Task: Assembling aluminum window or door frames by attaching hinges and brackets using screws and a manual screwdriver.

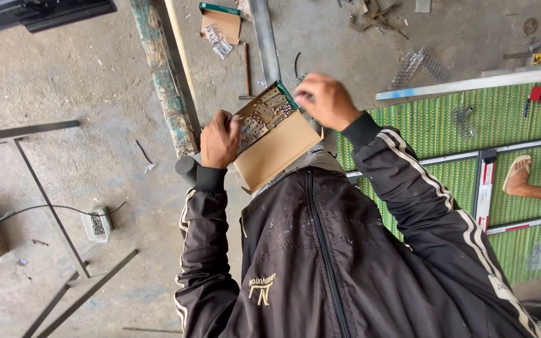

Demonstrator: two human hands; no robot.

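Cardboard box [275, 145] slants up-right, left hand [219, 139] gripping it, right hand [324, 100] curled shut.

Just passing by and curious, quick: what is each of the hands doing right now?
Left hand: closed on the edge of the open cardboard box of small metal parts.
Right hand: fingers bunched above the box; whether they pinch something cannot be told.

The left hand [219, 139] holds an open cardboard box [275, 145] of metal fittings [262, 115]; the right hand [324, 99] hovers above.
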